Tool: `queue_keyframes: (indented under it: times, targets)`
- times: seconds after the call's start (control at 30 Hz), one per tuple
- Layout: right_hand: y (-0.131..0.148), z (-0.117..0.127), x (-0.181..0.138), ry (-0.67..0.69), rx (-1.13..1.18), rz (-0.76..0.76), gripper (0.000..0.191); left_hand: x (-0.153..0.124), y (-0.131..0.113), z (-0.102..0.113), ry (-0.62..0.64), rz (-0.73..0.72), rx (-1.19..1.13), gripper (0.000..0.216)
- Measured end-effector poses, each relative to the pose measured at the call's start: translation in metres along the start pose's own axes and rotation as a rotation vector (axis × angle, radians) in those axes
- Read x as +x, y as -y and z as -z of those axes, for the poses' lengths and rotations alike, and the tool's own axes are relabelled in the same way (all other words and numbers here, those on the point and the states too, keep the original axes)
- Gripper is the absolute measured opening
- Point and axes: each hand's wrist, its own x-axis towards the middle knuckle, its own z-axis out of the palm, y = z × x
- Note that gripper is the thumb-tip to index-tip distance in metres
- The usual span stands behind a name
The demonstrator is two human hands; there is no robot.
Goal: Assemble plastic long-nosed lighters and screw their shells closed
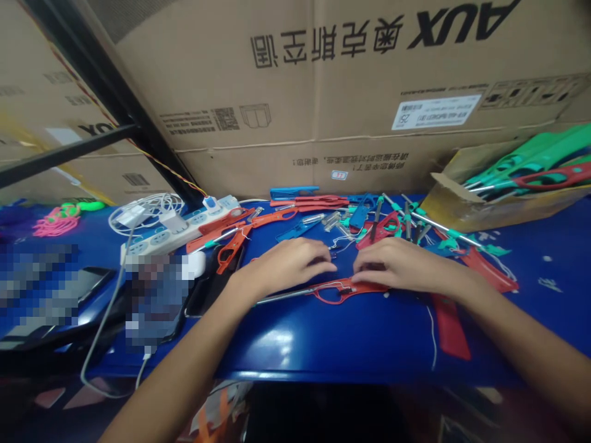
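Note:
An open-faced red stick lighter point(335, 295) with a long metal tube lies across the front of the blue table, a thin wire visible in its casing. Over its tube hovers my left hand point(295, 261), fingers curled together; a tiny dark piece shows at the fingertips, too small to name. My right hand point(394, 263) is bent over the lighter's handle end, with thumb and fingers closed on the red casing; its fingertips are partly hidden. Beyond both hands lie loose lighter parts: a blue casing point(300, 227), clear fuel tanks point(331, 220) and metal tubes point(446, 227).
A power strip point(184, 226) with white chargers stands at the left, near phones point(159, 301) and a cable. An open carton point(455, 203) of green lighters is at the right. A red casing point(451, 326) lies near the front edge. Large cardboard point(295, 129) forms the back.

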Motion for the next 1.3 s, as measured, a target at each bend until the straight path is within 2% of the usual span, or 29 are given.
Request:
queue_keyframes:
  times: [0.07, 0.13, 0.23, 0.3, 0.4, 0.5, 0.57, 0.67, 0.8, 1.03, 1.1, 1.17, 1.23, 1.3]
  targets:
    - [-0.004, 0.003, -0.002, -0.027, -0.037, -0.006, 0.025, -0.003, 0.007, -0.003, -0.118, -0.005, 0.126, 0.028]
    - [-0.010, 0.006, -0.003, -0.063, -0.078, -0.013, 0.028, -0.009, 0.017, -0.003, -0.213, 0.053, 0.231, 0.030]
    - [-0.022, 0.012, -0.008, -0.116, -0.165, -0.048, 0.031, -0.019, 0.032, 0.004, -0.283, 0.152, 0.304, 0.026]
    - [-0.033, 0.019, -0.014, -0.136, -0.224, -0.098, 0.033, -0.021, 0.036, 0.008, -0.280, 0.161, 0.290, 0.025]
    - [-0.051, 0.030, -0.024, -0.192, -0.297, -0.203, 0.034, -0.019, 0.032, 0.007, -0.211, 0.098, 0.212, 0.026]
    - [-0.064, 0.034, -0.027, -0.323, -0.360, -0.265, 0.033, -0.015, 0.025, -0.002, -0.134, 0.050, 0.177, 0.026]
    - [-0.067, 0.028, -0.021, -0.409, -0.378, -0.236, 0.035, -0.013, 0.023, -0.009, -0.088, 0.046, 0.183, 0.025]
    - [-0.060, 0.012, -0.005, -0.397, -0.353, -0.171, 0.036, -0.011, 0.023, -0.014, -0.056, 0.051, 0.167, 0.026]
    - [-0.048, -0.004, 0.013, -0.302, -0.411, -0.251, 0.028, -0.010, 0.026, -0.010, -0.114, 0.063, 0.142, 0.029]
    - [-0.052, -0.003, 0.011, -0.364, -0.350, -0.350, 0.018, -0.012, 0.039, -0.008, -0.247, 0.065, 0.144, 0.029]
    - [-0.050, 0.000, 0.010, -0.437, -0.323, -0.358, 0.018, -0.012, 0.039, -0.009, -0.285, 0.041, 0.148, 0.028]
    - [-0.041, 0.003, 0.010, -0.585, -0.289, -0.322, 0.019, -0.011, 0.034, -0.009, -0.348, 0.008, 0.154, 0.027]
    - [-0.025, 0.004, 0.011, -0.744, -0.243, -0.239, 0.020, -0.009, 0.025, -0.010, -0.405, -0.023, 0.149, 0.027]
    - [-0.006, 0.000, 0.014, -0.815, -0.201, -0.130, 0.017, -0.007, 0.014, -0.012, -0.434, -0.033, 0.112, 0.028]
